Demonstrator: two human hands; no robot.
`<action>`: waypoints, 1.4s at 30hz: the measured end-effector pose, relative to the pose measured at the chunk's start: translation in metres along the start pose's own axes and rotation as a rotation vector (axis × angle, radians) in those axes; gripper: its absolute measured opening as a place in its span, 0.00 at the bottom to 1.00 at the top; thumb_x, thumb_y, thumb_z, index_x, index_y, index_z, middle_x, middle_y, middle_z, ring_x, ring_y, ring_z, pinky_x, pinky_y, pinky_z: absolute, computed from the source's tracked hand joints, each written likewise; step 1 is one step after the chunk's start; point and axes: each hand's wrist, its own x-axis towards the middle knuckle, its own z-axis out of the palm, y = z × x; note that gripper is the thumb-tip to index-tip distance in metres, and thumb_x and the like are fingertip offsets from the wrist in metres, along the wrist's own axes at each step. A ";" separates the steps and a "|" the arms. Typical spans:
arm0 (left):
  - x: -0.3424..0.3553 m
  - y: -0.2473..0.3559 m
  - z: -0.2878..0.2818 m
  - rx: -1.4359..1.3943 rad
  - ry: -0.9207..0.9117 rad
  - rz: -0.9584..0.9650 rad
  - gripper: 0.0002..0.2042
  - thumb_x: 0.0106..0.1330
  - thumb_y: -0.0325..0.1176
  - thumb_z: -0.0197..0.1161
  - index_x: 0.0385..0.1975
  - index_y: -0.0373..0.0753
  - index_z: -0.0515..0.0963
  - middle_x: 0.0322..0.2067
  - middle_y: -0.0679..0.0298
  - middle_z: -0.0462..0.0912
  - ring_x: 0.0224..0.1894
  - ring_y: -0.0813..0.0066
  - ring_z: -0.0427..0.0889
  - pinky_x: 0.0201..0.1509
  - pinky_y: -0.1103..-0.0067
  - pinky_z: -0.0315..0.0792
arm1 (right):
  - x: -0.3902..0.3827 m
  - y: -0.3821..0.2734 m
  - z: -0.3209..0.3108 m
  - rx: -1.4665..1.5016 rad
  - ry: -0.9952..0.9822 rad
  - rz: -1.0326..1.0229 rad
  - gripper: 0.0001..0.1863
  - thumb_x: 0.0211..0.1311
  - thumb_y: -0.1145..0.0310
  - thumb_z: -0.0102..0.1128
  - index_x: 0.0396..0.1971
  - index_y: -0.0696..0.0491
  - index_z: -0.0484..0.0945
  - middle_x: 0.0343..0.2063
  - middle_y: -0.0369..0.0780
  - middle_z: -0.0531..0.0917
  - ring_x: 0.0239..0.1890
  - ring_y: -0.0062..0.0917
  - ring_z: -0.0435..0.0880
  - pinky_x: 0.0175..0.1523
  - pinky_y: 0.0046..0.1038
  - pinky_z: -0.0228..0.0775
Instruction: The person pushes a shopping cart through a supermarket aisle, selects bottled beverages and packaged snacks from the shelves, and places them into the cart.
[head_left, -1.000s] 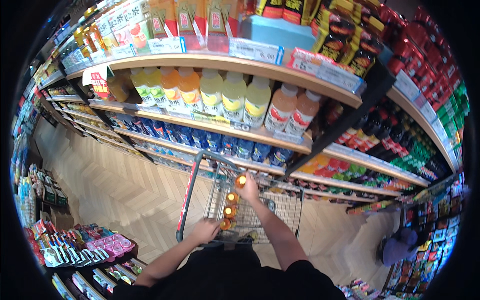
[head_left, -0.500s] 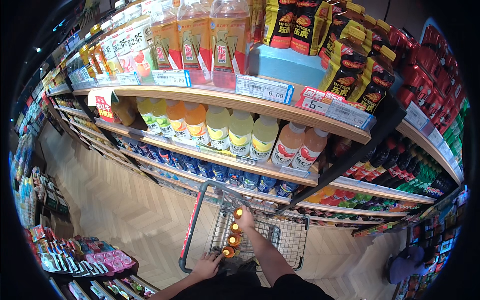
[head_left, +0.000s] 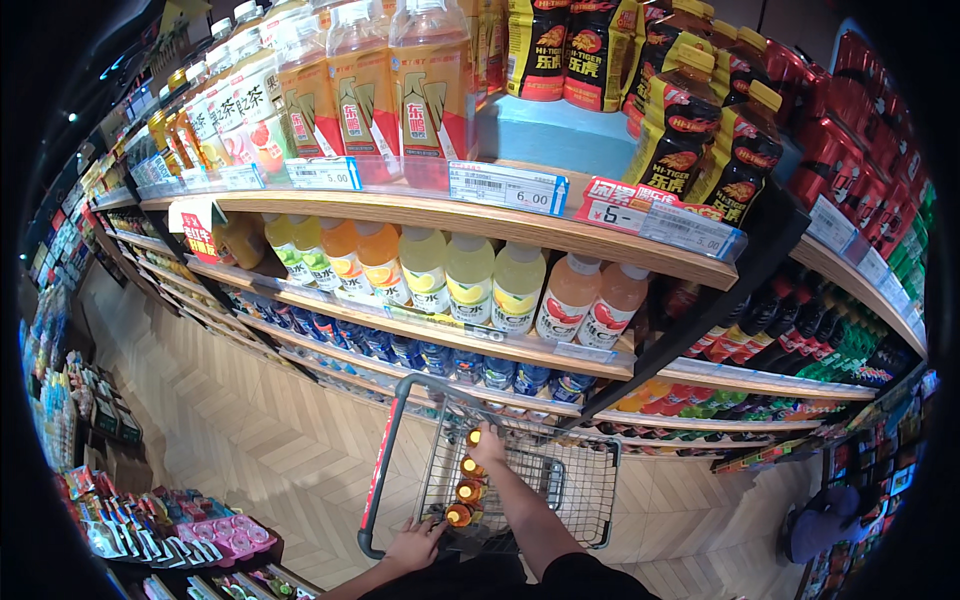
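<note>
Several amber bottles with yellow caps stand in a row inside the wire shopping cart [head_left: 372,490], the nearest bottle [head_left: 458,515] at its lower end. My right hand [head_left: 488,448] reaches into the cart, its fingers round the farthest drink bottle [head_left: 474,439]. Beside the nearest bottle is my left hand [head_left: 413,547], fingers stretched toward it over the cart's near side; whether they touch it is hard to see. Facing me is a wooden drinks shelf [head_left: 420,213]. Tall amber bottles [head_left: 428,90] and black-and-yellow bottles [head_left: 675,140] stand on its upper board.
Pale juice-drink bottles [head_left: 470,275] line the shelf below, with blue-labelled bottles [head_left: 435,358] lower down. A blue board [head_left: 555,133] shows in a gap on the upper shelf. Packaged goods [head_left: 150,525] stand at the lower left. A person [head_left: 822,522] is at the right.
The view has shifted slightly, so the shelf bottles sit a little farther left and the cart a little lower. My right hand stays at the farthest bottle and my left beside the nearest.
</note>
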 end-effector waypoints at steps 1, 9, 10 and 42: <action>0.000 0.000 0.000 0.005 0.007 0.003 0.31 0.68 0.40 0.59 0.72 0.44 0.65 0.65 0.48 0.74 0.62 0.50 0.79 0.73 0.48 0.63 | 0.001 0.002 0.000 -0.006 -0.022 0.005 0.40 0.56 0.63 0.75 0.66 0.51 0.63 0.63 0.53 0.71 0.60 0.53 0.79 0.61 0.48 0.76; 0.003 -0.006 0.013 -0.011 0.025 -0.023 0.28 0.64 0.40 0.62 0.66 0.45 0.71 0.55 0.55 0.82 0.56 0.55 0.82 0.65 0.52 0.70 | -0.013 0.017 0.009 0.113 -0.060 0.018 0.52 0.63 0.57 0.69 0.80 0.39 0.44 0.75 0.51 0.61 0.65 0.53 0.76 0.64 0.49 0.74; 0.006 -0.005 0.014 -0.016 0.006 -0.043 0.29 0.63 0.41 0.63 0.66 0.45 0.71 0.55 0.55 0.82 0.55 0.56 0.82 0.62 0.54 0.71 | -0.018 0.021 0.013 0.100 -0.055 0.017 0.52 0.66 0.55 0.67 0.81 0.38 0.41 0.76 0.51 0.59 0.63 0.54 0.77 0.64 0.49 0.74; 0.106 -0.007 0.064 0.015 -0.190 -0.043 0.14 0.71 0.39 0.57 0.49 0.38 0.75 0.35 0.53 0.89 0.40 0.54 0.90 0.40 0.57 0.81 | -0.186 0.143 0.046 0.117 -0.414 -0.240 0.42 0.58 0.59 0.69 0.73 0.50 0.65 0.58 0.51 0.83 0.59 0.42 0.83 0.63 0.39 0.74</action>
